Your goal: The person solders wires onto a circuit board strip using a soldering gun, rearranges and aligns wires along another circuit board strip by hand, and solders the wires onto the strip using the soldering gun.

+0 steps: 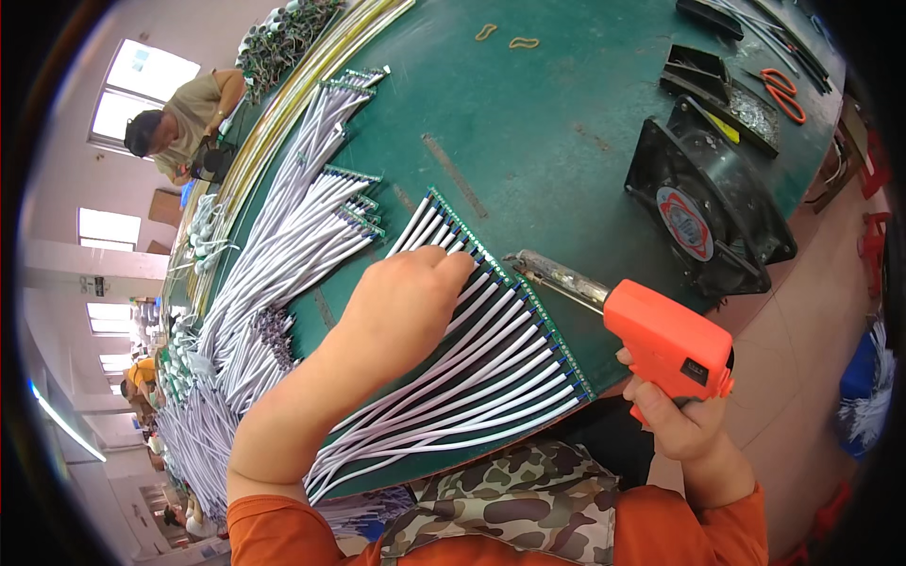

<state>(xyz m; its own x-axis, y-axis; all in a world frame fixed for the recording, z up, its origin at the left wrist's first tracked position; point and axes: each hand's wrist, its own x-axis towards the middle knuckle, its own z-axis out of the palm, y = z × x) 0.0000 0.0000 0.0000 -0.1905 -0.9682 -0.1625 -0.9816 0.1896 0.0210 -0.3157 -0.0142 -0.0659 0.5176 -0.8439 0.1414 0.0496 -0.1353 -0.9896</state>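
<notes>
Your soldering gun at a green circuit strip with white wires

Head view: You lean over a green worktable [557, 123], wearing orange sleeves and a camouflage apron [519, 500]. Your right hand [675, 420] is wrapped around the handle of an orange-red soldering gun [665, 330]. Its metal barrel points left, with the tip just beside the middle of a long, narrow green circuit strip [559, 347]; whether they touch, you cannot tell from here. The strip slants across the table in front of you, from upper left to lower right, and white wires [472, 382] fan from its left edge toward the lower left.

Your left hand [401, 297] is curled over the wires near the strip. Its fingertips are hidden, so what it pinches, if anything, cannot be told.

To the left lies a large pile of bundled white wires [274, 236], some ending in green strips. To the right stands a black fan [708, 203] with a round red-and-white label. Beyond it are a black tray [755, 118] and orange-handled scissors [783, 94]. Two rubber bands [524, 43] lie at the top. At upper left, a co-worker [193, 113] bends over the table's far side.
</notes>
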